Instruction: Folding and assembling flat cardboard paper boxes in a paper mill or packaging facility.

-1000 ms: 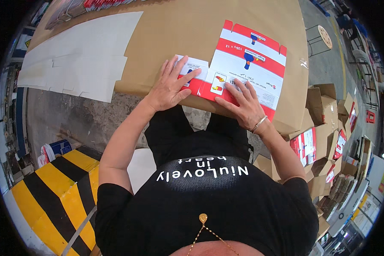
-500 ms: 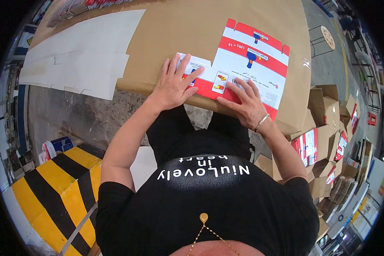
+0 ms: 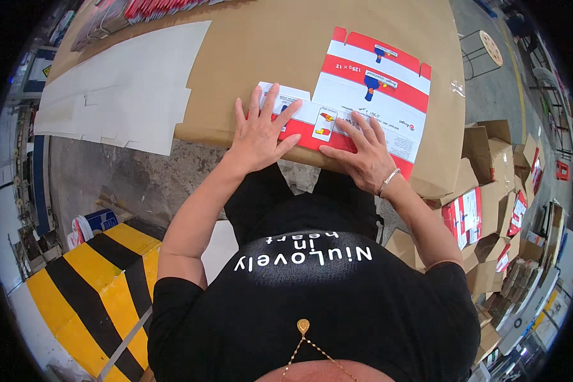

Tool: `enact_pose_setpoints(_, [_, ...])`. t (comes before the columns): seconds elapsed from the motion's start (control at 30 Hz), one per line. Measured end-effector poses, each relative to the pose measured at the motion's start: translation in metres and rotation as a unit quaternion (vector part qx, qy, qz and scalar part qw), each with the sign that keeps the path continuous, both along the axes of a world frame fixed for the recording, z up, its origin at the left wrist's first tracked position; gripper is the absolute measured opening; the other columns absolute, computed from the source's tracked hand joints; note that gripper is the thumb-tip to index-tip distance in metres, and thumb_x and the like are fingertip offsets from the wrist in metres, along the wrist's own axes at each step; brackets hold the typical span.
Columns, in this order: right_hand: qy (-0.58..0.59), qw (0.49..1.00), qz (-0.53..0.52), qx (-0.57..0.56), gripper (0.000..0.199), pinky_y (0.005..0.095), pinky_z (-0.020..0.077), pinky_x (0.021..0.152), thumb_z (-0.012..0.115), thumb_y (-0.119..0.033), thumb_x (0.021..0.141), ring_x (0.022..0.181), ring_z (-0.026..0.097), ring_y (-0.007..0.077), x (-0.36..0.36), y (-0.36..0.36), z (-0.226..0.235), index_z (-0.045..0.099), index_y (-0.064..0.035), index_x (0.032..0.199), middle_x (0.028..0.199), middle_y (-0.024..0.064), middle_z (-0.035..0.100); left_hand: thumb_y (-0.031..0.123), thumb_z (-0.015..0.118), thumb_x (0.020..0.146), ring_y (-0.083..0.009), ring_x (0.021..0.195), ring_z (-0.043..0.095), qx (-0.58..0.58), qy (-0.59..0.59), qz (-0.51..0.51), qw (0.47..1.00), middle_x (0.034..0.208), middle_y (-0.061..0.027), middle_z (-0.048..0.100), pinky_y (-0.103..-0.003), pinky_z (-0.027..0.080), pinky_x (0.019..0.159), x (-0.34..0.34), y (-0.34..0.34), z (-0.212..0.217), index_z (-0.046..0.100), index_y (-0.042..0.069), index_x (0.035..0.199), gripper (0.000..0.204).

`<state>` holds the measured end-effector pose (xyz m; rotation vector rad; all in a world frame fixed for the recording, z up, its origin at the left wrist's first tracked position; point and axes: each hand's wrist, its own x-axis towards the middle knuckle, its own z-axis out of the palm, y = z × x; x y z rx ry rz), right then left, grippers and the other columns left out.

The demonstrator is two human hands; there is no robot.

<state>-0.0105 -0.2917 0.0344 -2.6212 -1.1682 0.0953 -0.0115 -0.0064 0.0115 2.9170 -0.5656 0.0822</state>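
One flat red-and-white carton (image 3: 377,108) lies on the brown worktop (image 3: 251,48), close to the near edge, and I've got contact at both ends of its near side. Here's my left hand (image 3: 260,137), open, palm down, fingers fanned across the narrow strip at the left. Over on the wide panel, my right hand (image 3: 367,153) is open too, fingers a little bent, tips resting on the printed face, thumb out along the near edge. No grip with either one, just touch; how hard I'm pressing, I can't tell from here.

To do this well, I'd say, spread the weight through all the fingers, keep the push even on both sides, and smooth along the creases rather than poking at one spot. The narrow strip looks like the weak part, so the left goes gently, no buckling. Keep the near edge square to me, too, and mind that the card doesn't slide off the worktop.

Over to my left, white card (image 3: 127,83) lies spread out, well apart from the carton. Up beyond it sits a red-edged stack (image 3: 162,6), and down on my right, open cardboard boxes (image 3: 488,159) crowd together.
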Motion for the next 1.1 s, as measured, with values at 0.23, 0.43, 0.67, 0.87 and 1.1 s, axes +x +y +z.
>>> enact_pose_setpoints(0.23, [-0.024, 1.000, -0.012, -0.015, 0.061, 0.0603, 0.0188, 0.120, 0.069, -0.024, 0.088, 0.146, 0.028, 0.0418, 0.001, 0.000, -0.007, 0.049, -0.0306, 0.145, 0.155, 0.0098, 0.038, 0.043, 0.058, 0.093, -0.0548, 0.142, 0.019, 0.004, -0.021, 0.058, 0.998, 0.158, -0.0233, 0.023, -0.084, 0.021, 0.098, 0.002, -0.028, 0.001, 0.043, 0.024, 0.150, 0.062])
enact_pose_setpoints(0.43, [-0.027, 0.999, -0.003, -0.018, 0.064, 0.0587, 0.0190, 0.121, 0.070, -0.019, 0.087, 0.148, 0.027, 0.0387, -0.003, -0.003, 0.000, 0.049, -0.0270, 0.147, 0.156, 0.0086, 0.038, 0.042, 0.057, 0.094, -0.0540, 0.139, 0.022, 0.005, 0.030, 0.149, 0.988, 0.154, -0.0223, 0.028, -0.085, 0.022, 0.095, 0.026, -0.059, 0.013, 0.044, 0.023, 0.149, 0.060])
enact_pose_setpoints(0.67, [-0.191, 0.980, -0.048, 0.001, 0.065, 0.0556, 0.0277, 0.116, 0.072, -0.017, 0.080, 0.140, 0.042, 0.0314, 0.057, -0.071, -0.011, 0.055, -0.0336, 0.141, 0.147, 0.0083, 0.050, 0.051, 0.057, 0.095, -0.0415, 0.143, 0.030, -0.089, -0.008, 0.255, 0.963, 0.156, -0.0187, 0.031, -0.078, 0.018, 0.106, 0.081, 0.003, -0.018, 0.046, 0.024, 0.148, 0.060])
enact_pose_setpoints(0.87, [0.271, 0.820, -0.383, 0.327, 0.074, 0.0300, 0.0557, 0.082, 0.075, -0.004, 0.083, 0.091, 0.068, 0.0162, 0.158, -0.191, 0.006, 0.043, -0.0065, 0.150, 0.107, 0.0110, 0.066, 0.033, 0.064, 0.091, -0.0423, 0.139, 0.034, -0.142, -0.112, 0.151, 0.972, 0.147, -0.0207, 0.041, -0.062, 0.023, 0.116, 0.050, 0.058, -0.028, 0.055, 0.013, 0.139, 0.053])
enact_pose_setpoints(1.1, [0.398, 0.850, -0.199, 0.283, 0.072, 0.0304, 0.0570, 0.075, 0.081, -0.011, 0.079, 0.086, 0.068, 0.0149, 0.298, -0.148, 0.015, 0.051, -0.0007, 0.143, 0.105, 0.0123, 0.071, 0.029, 0.067, 0.086, -0.0419, 0.137, 0.037, -0.149, -0.110, 0.190, 0.964, 0.145, -0.0202, 0.044, -0.061, 0.024, 0.116, 0.043, 0.053, -0.023, 0.057, 0.014, 0.137, 0.054])
